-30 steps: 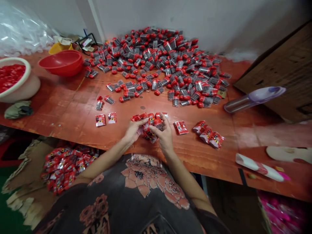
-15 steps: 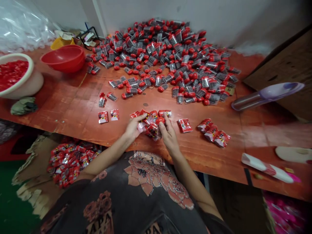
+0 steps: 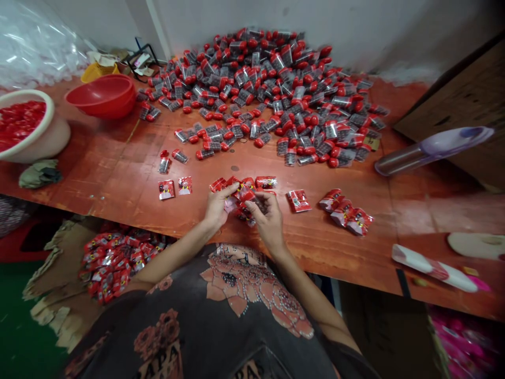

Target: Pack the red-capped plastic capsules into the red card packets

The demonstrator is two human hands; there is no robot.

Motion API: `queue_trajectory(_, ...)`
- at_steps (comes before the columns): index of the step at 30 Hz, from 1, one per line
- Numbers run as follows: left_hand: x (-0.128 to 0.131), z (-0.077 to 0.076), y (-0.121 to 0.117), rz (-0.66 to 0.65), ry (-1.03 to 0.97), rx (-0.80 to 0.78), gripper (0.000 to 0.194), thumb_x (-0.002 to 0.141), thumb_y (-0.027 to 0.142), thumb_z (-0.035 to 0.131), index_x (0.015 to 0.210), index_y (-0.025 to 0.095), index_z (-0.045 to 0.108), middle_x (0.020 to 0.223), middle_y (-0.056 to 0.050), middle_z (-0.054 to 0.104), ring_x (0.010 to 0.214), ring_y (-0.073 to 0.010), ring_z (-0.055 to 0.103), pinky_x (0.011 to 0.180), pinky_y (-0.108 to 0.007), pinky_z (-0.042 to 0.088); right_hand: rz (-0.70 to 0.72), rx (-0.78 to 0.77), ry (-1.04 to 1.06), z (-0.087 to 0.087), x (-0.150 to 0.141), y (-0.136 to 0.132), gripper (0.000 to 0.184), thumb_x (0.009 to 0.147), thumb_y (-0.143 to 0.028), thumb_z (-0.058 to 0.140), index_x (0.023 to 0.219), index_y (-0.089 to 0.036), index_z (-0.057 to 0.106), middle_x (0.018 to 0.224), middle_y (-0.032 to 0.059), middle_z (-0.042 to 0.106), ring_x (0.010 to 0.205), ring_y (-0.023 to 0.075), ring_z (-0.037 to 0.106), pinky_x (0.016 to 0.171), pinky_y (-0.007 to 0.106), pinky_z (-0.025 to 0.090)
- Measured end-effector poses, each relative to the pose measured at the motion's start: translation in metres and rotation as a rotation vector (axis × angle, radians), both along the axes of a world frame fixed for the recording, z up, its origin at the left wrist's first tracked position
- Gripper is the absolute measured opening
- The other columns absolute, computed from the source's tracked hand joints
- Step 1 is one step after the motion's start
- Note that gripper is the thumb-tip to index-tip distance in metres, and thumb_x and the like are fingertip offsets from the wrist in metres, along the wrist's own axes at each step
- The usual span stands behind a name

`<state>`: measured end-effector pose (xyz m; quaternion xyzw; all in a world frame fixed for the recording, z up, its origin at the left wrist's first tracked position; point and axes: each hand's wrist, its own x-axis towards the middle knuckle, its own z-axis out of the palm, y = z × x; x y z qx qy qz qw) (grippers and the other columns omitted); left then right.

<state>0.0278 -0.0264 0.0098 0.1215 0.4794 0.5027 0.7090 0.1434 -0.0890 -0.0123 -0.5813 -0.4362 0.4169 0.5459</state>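
Note:
My left hand [image 3: 216,209] and my right hand [image 3: 268,220] meet at the near edge of a red-brown wooden table [image 3: 118,173]. Both are closed on a bunch of small red printed packets [image 3: 241,196], and a red-capped clear vial shows between the fingers. More red packets lie loose around them: two [image 3: 175,188] to the left, one [image 3: 299,200] just right, and a small heap [image 3: 346,215] farther right. A big pile of red-capped clear vials [image 3: 272,89] fills the back of the table.
A red bowl [image 3: 100,96], a white basin [image 3: 37,145] holding red caps and a grey rag [image 3: 39,172] are at the left. A purple-capped tube [image 3: 430,150] and a white-and-red tube [image 3: 432,267] lie at the right. A cardboard box of filled packets [image 3: 114,258] sits below the table.
My hands have stayed together on the packets, with the fingers shifting slightly; my right hand has drawn a little nearer. The view has tipped a bit.

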Motion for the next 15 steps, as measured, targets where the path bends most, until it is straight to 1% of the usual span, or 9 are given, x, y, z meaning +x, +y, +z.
queue_trajectory(4, 0.000, 0.003, -0.003, 0.001, 0.039, 0.074, 0.027, 0.056, 0.021, 0.084, 0.077, 0.015, 0.069, 0.072, -0.002, 0.073, 0.061, -0.0150, 0.068, 0.061, -0.027, 0.055, -0.003, -0.001, 0.041, 0.004, 0.004, -0.001, 0.027, 0.082, -0.037, 0.067, 0.108, -0.029, 0.063, 0.106, 0.0031, 0.065, 0.098, 0.0214, 0.061, 0.092, 0.043, 0.050)
queue_trajectory(7, 0.001, 0.007, -0.005, 0.021, 0.060, 0.107, 0.031, 0.054, 0.023, 0.086, 0.078, 0.014, 0.068, 0.073, -0.002, 0.073, 0.063, -0.0165, 0.069, 0.063, -0.028, 0.056, 0.010, -0.009, 0.096, 0.007, 0.008, -0.002, 0.027, 0.083, -0.035, 0.066, 0.109, -0.030, 0.066, 0.108, 0.0033, 0.066, 0.102, 0.0226, 0.061, 0.093, 0.045, 0.051)
queue_trajectory(12, 0.001, 0.012, -0.007, 0.014, 0.071, 0.134, 0.030, 0.055, 0.024, 0.086, 0.078, 0.015, 0.068, 0.074, -0.002, 0.073, 0.063, -0.0162, 0.068, 0.063, -0.029, 0.057, 0.007, -0.024, 0.147, 0.012, 0.011, -0.002, 0.025, 0.082, -0.034, 0.067, 0.107, -0.030, 0.069, 0.108, 0.0035, 0.066, 0.102, 0.0227, 0.062, 0.092, 0.046, 0.052)
queue_trajectory(15, 0.002, 0.015, -0.009, -0.010, 0.057, 0.160, 0.029, 0.056, 0.023, 0.086, 0.079, 0.016, 0.069, 0.076, -0.002, 0.073, 0.065, -0.0154, 0.068, 0.065, -0.028, 0.057, -0.017, -0.011, 0.149, 0.016, 0.010, 0.000, 0.026, 0.079, -0.033, 0.070, 0.105, -0.030, 0.068, 0.105, 0.0024, 0.067, 0.097, 0.0215, 0.063, 0.091, 0.045, 0.053)
